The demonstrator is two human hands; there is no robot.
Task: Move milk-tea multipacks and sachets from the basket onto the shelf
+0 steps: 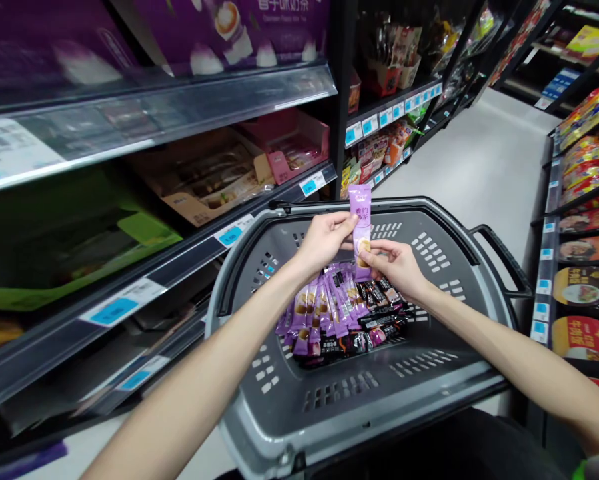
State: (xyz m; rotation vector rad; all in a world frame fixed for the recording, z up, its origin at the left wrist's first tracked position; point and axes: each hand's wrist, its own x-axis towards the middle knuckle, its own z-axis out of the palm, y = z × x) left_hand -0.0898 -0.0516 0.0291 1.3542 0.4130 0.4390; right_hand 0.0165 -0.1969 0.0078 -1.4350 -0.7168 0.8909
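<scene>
Above a grey shopping basket (299, 407) I hold up a slim purple milk tea sachet (361, 212), upright, its printed front towards me. My left hand (324, 241) pinches its left edge around the middle. Lower down, the fingers of my right hand (397, 265) are closed on its right edge. At the basket's bottom lies a heap of similar purple sachets (324, 300), with black sachets (379, 320) beside and under them. The held sachet and my hands hide part of the heap.
Shelves on the left carry purple milk tea boxes (279, 33), a green carton (79, 247) and a pink open box (294, 150). Noodle bowls (584, 340) and bagged goods (587, 167) fill the right shelf. A pale aisle floor (474, 153) runs ahead. The basket's black handle (504, 257) juts rightward.
</scene>
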